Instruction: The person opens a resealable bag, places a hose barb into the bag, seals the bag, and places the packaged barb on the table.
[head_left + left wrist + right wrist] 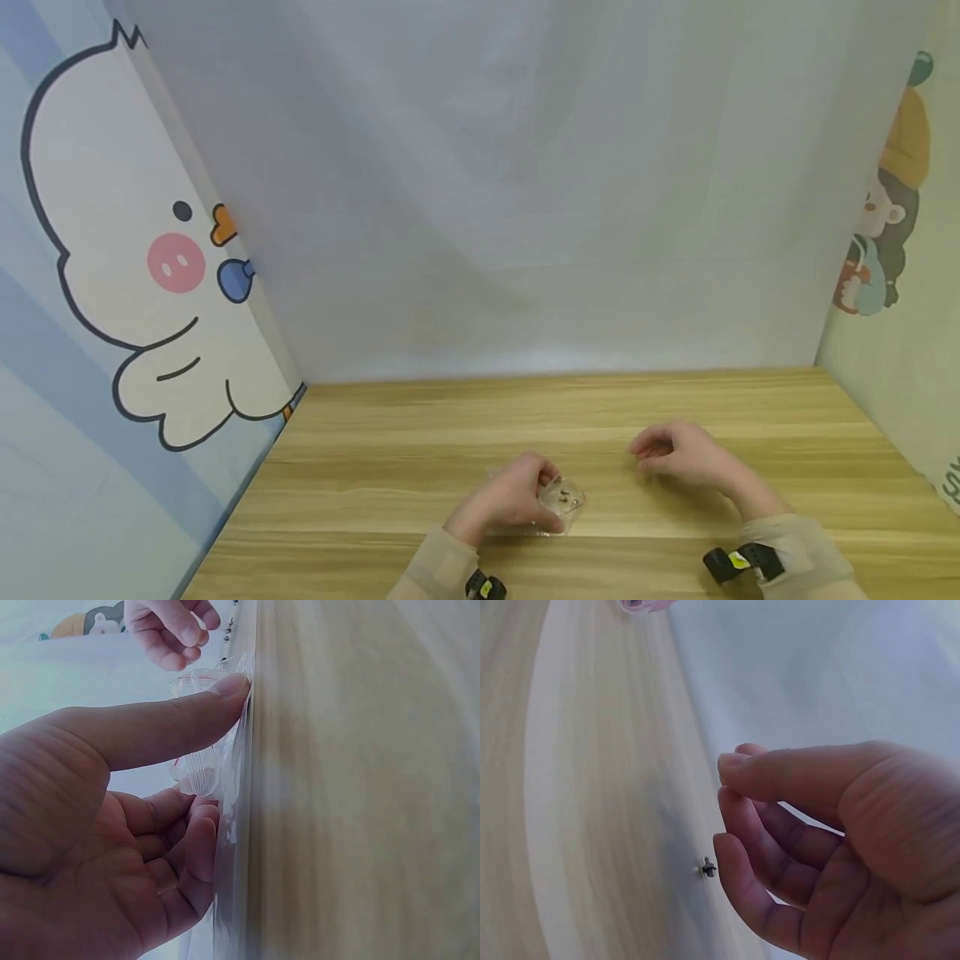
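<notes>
My left hand (513,497) grips a clear plastic bag (573,515) low over the wooden table. In the left wrist view the bag (196,771) is crumpled between thumb and fingers and shows a thin red line. A few small metal pieces (567,497) show at the bag in the head view; I cannot tell whether they lie in it or on it. My right hand (690,457) hovers to the right with loosely bent fingers and no visible object held. Beyond its fingertips, in the right wrist view, is a small dark metal piece (708,868), its kind unclear.
The wood-grain table (420,417) meets a pale grey backdrop (525,208). Cartoon-printed panels (105,250) stand at left and right. Several tiny dark pieces (227,631) line the table surface beyond the bag in the left wrist view.
</notes>
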Available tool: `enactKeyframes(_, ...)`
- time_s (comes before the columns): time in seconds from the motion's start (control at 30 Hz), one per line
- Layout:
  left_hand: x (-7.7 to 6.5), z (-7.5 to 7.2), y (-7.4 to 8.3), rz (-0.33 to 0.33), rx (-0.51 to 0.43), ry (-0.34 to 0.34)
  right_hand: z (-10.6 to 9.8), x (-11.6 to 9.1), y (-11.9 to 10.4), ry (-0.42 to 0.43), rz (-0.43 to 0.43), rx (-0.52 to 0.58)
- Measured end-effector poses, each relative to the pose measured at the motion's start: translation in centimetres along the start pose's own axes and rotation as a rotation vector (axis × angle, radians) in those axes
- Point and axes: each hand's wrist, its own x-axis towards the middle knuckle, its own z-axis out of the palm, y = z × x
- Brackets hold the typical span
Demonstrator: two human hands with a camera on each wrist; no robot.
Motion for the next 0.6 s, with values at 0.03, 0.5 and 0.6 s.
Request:
enactKeyframes(0.03, 0.0, 0.0, 0.0, 0.001, 0.001, 0.0, -0.1, 0.0, 0.1, 0.011, 0.003, -0.009)
enactKeyframes(0.5, 0.1, -0.1, 0.0, 0.004, -0.008, -0.007, -1.9, -0.7, 1.1, 0.065, 0.06, -0.039)
enactKeyframes(0.6, 0.1, 0.0, 0.1, 0.001, -0.007, -0.007, -2.1, -0.8, 1.4, 0.08, 0.067, -0.052)
